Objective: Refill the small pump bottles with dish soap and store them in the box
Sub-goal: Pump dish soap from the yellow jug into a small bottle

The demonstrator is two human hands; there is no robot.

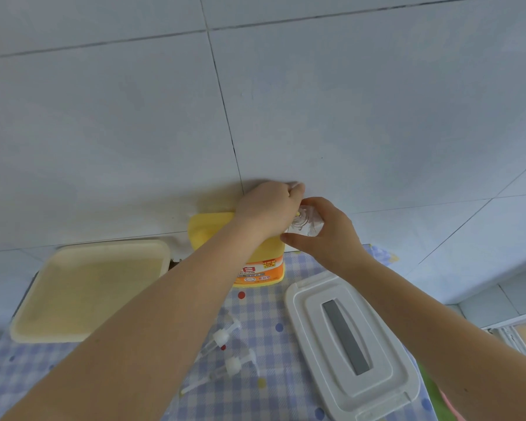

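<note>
A large yellow dish soap jug with an orange label stands at the back of the checked tablecloth, against the tiled wall. My left hand is closed over the pump head on top of the jug. My right hand holds a small clear bottle tilted with its mouth at the jug's spout. Two loose pump heads with dip tubes, one behind the other, lie on the cloth in front of the jug. The cream box sits open on the left.
A white lid with a grey handle lies on the cloth to the right. The blue checked tablecloth covers the table. A tiled wall rises directly behind the jug. Something green and pink shows at the lower right edge.
</note>
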